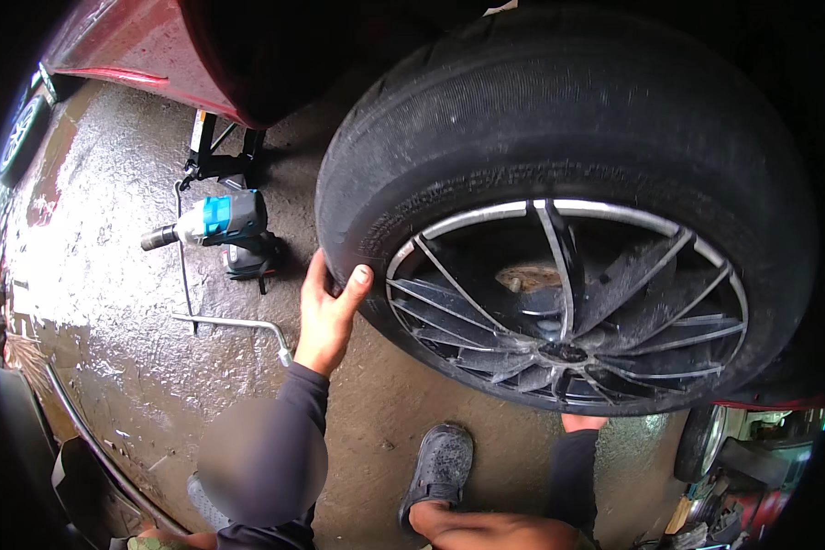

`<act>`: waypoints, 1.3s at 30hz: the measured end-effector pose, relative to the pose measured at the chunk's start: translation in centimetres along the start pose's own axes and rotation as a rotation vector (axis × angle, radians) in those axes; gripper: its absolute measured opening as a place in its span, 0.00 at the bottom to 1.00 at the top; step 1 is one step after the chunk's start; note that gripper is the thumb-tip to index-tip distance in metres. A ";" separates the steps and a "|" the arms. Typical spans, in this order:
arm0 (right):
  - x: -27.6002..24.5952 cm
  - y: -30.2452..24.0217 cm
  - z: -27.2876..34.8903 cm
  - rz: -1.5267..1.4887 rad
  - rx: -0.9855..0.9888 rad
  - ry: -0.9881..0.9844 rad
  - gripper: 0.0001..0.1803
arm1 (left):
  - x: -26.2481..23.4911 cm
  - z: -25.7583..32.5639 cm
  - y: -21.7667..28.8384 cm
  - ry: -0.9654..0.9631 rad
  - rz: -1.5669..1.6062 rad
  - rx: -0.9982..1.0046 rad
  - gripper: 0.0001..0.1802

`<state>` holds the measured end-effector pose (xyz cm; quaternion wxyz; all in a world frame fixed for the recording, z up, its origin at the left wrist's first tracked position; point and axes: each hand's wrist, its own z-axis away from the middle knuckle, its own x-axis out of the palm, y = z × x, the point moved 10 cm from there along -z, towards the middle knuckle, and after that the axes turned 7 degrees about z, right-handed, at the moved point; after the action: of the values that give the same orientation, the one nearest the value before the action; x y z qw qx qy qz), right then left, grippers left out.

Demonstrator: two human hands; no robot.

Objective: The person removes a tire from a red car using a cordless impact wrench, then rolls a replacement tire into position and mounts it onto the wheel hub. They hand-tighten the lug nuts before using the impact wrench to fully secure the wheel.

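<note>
A car wheel (559, 110), a black tyre on a dark multi-spoke alloy rim with bright edges, fills the upper right in front of me, tilted. My left hand (332, 316) grips its left side, thumb on the sidewall and fingers curled behind the tread. Beneath the lower edge, my right hand (584, 423) is against the tyre; its fingers are hidden under it. Left of the wheel, a blue and black cordless impact wrench (234, 220) with a dark socket lies on the wet floor. Nearer my left wrist lies a bent metal lug wrench (238, 321).
A black jack (218, 165) stands under the red car body (137, 55), with a thin rod (185, 275) running from it along the floor. A hose (101, 445) lies at lower left. My shoe (442, 463) is below the wheel. Another tyre (699, 445) stands at right.
</note>
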<state>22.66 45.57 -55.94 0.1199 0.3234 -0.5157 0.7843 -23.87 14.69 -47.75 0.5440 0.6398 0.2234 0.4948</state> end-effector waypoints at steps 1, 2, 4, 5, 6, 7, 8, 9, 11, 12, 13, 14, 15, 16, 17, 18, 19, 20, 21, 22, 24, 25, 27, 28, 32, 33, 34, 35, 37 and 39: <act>0.3 0.2 -0.2 -0.009 0.003 -0.014 0.29 | -0.3 0.2 0.4 0.000 -0.015 0.010 0.45; 0.6 0.4 -0.9 -0.017 0.006 -0.023 0.28 | -0.5 0.4 0.8 0.000 -0.029 0.019 0.44; 0.7 0.6 -0.7 -0.058 0.047 0.022 0.29 | -0.6 0.7 1.2 0.044 -0.060 0.042 0.41; 1.0 1.1 -0.6 -0.114 0.071 0.034 0.30 | -0.9 0.6 1.4 0.044 -0.058 0.037 0.41; 1.3 1.6 -0.4 -0.170 0.096 0.046 0.30 | -1.2 0.6 1.6 0.045 -0.056 0.032 0.40; 2.3 1.6 -0.2 -0.081 0.069 -0.012 0.31 | -1.3 0.9 1.7 0.033 -0.089 0.024 0.39; 3.7 1.8 0.2 -0.079 0.067 -0.070 0.32 | -1.4 1.0 1.9 0.032 -0.118 0.027 0.39; 4.9 2.0 0.6 -0.077 0.065 -0.127 0.32 | -1.5 1.2 2.1 0.031 -0.148 0.030 0.39; 4.7 2.0 0.7 -0.044 0.049 -0.095 0.35 | -1.6 1.5 2.2 0.022 -0.171 0.032 0.39; 3.7 1.7 0.4 -0.032 0.046 -0.074 0.35 | -1.5 1.6 2.0 0.022 -0.173 0.031 0.40; 2.4 1.3 0.1 -0.019 0.043 -0.051 0.36 | -1.4 1.6 1.6 0.022 -0.175 0.029 0.40; 2.3 1.3 0.1 -0.006 0.043 -0.031 0.36 | -1.5 1.8 1.4 0.025 -0.177 0.029 0.40; 4.9 1.2 1.5 -0.024 0.051 -0.072 0.34 | -1.7 2.2 1.4 0.031 -0.174 0.033 0.41; 3.9 0.9 1.4 -0.026 0.025 -0.024 0.34 | -1.7 2.2 1.0 0.027 -0.137 0.023 0.41; 2.6 0.5 1.1 -0.029 -0.002 0.025 0.33 | -1.8 2.2 0.5 0.022 -0.100 0.014 0.41; 1.3 0.0 0.9 -0.032 -0.030 0.073 0.33 | -1.9 2.0 -0.1 0.018 -0.062 0.004 0.41; 0.6 -1.1 0.9 -0.020 -0.062 0.036 0.33 | -2.0 2.0 -1.5 0.025 0.023 -0.037 0.43; 0.4 -2.0 1.4 0.023 -0.090 0.043 0.33 | -2.0 2.0 -2.9 0.019 0.046 -0.050 0.44; 1.2 -2.6 1.8 0.053 -0.102 0.040 0.33 | -2.4 2.2 -3.7 0.025 0.055 -0.050 0.45; 1.9 -3.1 2.2 0.083 -0.115 0.036 0.33 | -2.7 2.4 -4.3 0.032 0.064 -0.049 0.46; 1.5 -4.7 2.8 0.083 -0.155 0.074 0.34 | -2.1 2.6 -5.7 0.045 0.137 -0.097 0.47; 1.7 -5.1 2.7 0.090 -0.181 0.046 0.34 | -2.1 2.6 -6.3 0.047 0.153 -0.111 0.48; 3.9 -6.3 2.7 0.152 -0.257 -0.118 0.32 | -1.5 2.1 -7.3 0.022 0.159 -0.133 0.49; 2.2 -6.3 1.7 0.199 -0.219 -0.143 0.32 | -1.2 1.8 -7.4 0.002 0.139 -0.139 0.50; 4.7 -3.2 4.0 0.333 -0.038 0.027 0.29 | -1.2 0.1 -5.2 -0.053 0.092 -0.114 0.54; 6.7 -1.6 5.7 0.405 0.071 0.059 0.28 | -1.1 -0.2 -4.4 -0.102 0.133 -0.110 0.55; 8.8 0.0 8.2 0.465 0.213 0.079 0.27 | -1.0 -0.9 -3.2 -0.098 0.157 -0.076 0.54; 11.0 1.9 11.6 0.511 0.416 0.085 0.26 | -0.8 -1.1 -2.1 -0.098 0.179 -0.051 0.54; 16.3 6.0 19.5 0.504 0.955 0.076 0.25 | -0.1 -0.9 -0.5 -0.100 0.192 -0.014 0.51; 21.4 7.8 25.4 0.428 1.344 0.054 0.23 | -0.3 -0.9 -0.5 -0.056 0.175 -0.022 0.50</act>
<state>12.00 16.52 -41.61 -0.2500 0.1993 0.0312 0.9470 -24.66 14.98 -48.43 0.5116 0.6645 0.1460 0.5247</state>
